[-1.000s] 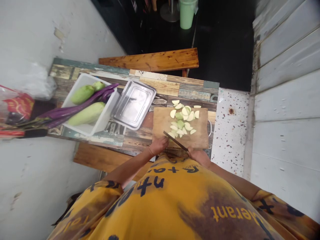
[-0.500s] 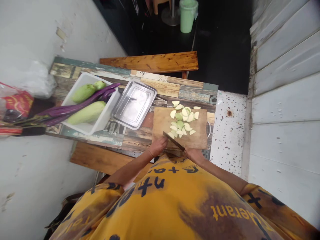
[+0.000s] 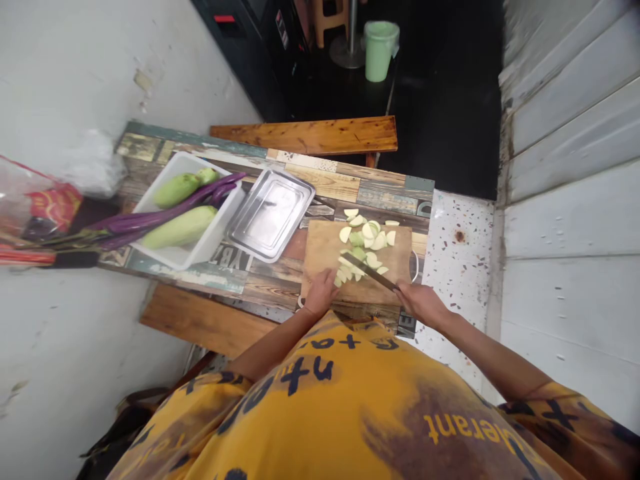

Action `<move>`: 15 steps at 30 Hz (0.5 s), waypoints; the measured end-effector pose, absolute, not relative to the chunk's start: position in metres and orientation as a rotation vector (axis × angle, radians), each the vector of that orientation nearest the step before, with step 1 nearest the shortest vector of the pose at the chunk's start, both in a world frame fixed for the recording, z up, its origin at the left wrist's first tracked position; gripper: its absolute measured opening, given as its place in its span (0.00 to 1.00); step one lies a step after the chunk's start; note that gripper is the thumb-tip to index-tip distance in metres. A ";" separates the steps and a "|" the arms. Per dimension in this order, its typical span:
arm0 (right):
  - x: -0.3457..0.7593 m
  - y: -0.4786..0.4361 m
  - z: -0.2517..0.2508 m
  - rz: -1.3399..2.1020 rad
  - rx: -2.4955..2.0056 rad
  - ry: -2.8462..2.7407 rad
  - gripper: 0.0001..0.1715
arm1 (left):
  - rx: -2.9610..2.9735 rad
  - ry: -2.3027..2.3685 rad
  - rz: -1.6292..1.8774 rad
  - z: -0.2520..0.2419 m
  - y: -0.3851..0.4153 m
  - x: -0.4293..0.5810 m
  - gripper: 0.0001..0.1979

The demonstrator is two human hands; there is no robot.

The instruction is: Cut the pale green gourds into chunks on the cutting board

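My right hand (image 3: 421, 303) is closed round the handle of a kitchen knife (image 3: 371, 272). The blade points left and slants over the front group of pale green, zucchini-like slices (image 3: 371, 231). These half-round pieces lie in several loose clusters on a wooden cutting board (image 3: 323, 243), a few at its far edge. At the board's front left corner is my left hand (image 3: 321, 292), its thumb and fingers apart, fingertips beside the nearest slices. Whether it touches them is hard to make out.
Left of the board lies a shallow steel tray (image 3: 270, 212). Beyond it a white tub (image 3: 187, 261) holds whole pale green squash (image 3: 183, 227) and long purple eggplants (image 3: 150, 219). Wooden benches (image 3: 305, 135) flank the patterned table (image 3: 330, 179); a green bin (image 3: 380, 53) stands on the floor.
The knife has moved away from my body and right, from the board's front edge to over the slices. My left hand has shifted slightly, away from the blade. The view has tilted a little.
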State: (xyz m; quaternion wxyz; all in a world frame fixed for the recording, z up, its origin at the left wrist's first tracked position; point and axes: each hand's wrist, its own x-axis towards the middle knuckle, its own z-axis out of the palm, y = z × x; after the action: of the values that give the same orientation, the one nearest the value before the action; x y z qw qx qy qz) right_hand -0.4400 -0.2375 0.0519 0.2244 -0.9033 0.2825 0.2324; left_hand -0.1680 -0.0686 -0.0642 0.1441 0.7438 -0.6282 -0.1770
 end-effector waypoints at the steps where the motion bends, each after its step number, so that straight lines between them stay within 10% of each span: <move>1: -0.449 -0.243 0.051 0.674 -2.537 0.716 0.15 | 2.145 -1.815 -0.536 -0.063 -0.071 -0.168 0.29; 15: -0.443 -0.305 0.023 0.699 -2.690 0.143 0.13 | 2.062 -1.880 -0.565 -0.062 -0.088 -0.172 0.37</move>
State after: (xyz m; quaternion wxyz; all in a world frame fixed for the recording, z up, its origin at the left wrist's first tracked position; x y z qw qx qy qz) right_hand -0.4432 -0.3053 0.0233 0.1782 -0.9512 0.0504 0.2470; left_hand -0.1720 -0.0879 -0.0623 0.1468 0.7164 -0.6533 -0.1962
